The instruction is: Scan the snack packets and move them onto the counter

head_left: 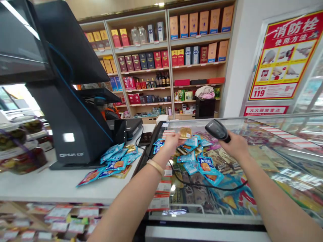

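My left hand (172, 143), with a pale bangle on its wrist, is closed on the edge of a small gold packet (185, 133) above the glass-topped case (186, 210). In my right hand (235, 145) is a black barcode scanner (217, 130), its head pointing left. My fingers wrap round its handle. Several blue snack packets (205, 164) lie loosely on the glass below and between my hands. Another pile of blue packets (117, 164), with some gold ones among them, rests on the white counter (65, 183) at the left.
A black register terminal (73, 134) stands on the left counter, near jars (22, 151). A black cable (209, 185) loops across the glass. Shelves of boxes (151, 62) line the back wall, and a red-yellow poster (286, 57) hangs at the right.
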A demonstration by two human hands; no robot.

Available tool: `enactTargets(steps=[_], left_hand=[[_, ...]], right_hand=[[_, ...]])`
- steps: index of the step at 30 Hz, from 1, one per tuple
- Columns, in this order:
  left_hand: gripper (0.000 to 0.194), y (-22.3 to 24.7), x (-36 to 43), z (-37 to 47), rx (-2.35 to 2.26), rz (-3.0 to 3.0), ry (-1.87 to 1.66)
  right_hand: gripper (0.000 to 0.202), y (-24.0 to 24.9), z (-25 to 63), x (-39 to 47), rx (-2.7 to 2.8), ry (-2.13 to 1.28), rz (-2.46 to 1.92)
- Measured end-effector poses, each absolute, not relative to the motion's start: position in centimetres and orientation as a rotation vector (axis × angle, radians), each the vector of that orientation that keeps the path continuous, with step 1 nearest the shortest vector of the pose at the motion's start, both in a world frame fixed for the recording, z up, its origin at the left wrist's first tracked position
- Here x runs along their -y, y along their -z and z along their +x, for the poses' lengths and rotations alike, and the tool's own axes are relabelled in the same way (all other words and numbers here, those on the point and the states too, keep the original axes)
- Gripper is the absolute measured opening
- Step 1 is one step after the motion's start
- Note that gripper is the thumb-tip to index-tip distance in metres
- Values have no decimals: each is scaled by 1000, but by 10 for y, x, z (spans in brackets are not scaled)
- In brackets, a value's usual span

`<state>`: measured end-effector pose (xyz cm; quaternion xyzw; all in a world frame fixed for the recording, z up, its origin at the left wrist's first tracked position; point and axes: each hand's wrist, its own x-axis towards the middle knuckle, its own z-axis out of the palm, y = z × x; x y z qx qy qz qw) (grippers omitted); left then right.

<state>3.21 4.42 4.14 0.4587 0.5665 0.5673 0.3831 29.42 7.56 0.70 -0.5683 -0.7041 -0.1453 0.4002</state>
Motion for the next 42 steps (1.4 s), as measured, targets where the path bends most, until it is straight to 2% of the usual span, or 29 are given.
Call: enactTargets(steps=[3, 7, 11, 12, 15, 17, 20, 22, 32, 39, 42], left_hand=[[23, -35, -50, 46, -1546, 1305, -1361], [11, -36, -37, 29, -1690, 1530, -1389], [29, -47, -3, -41, -1855, 1689, -1446], [33, -51, 7, -65, -2028, 1814, -1409], [45, -61, 35, -141, -2596, 1912, -1168], [52, -65, 49, -184, -2886, 1795, -792], [56, -64, 59, -222, -2982, 1612, -293], [54, -59, 60, -231, -2951, 1556, -168], [53, -47, 66, -227, -2948, 1500, -241], [58, -49, 69, -224, -2925, 1447, -508], [63, -47, 69, -221, -2882, 1644, -778]], right_hand=[[36, -1, 297, -80, 1769, 413, -1439], [35, 0, 294, -80, 1787, 426, -1466], [35, -3, 290, -77, 1818, 389, -1472], [35, -3, 289, -76, 1828, 382, -1456], [33, -4, 284, -73, 1863, 387, -1380], [32, -5, 281, -70, 1881, 397, -1348], [31, -5, 275, -66, 1909, 393, -1316], [33, -5, 271, -63, 1926, 392, -1283], [38, -1, 262, -61, 1961, 422, -1171], [37, -1, 261, -59, 1976, 404, -1166], [37, -2, 260, -59, 1981, 396, -1137]])
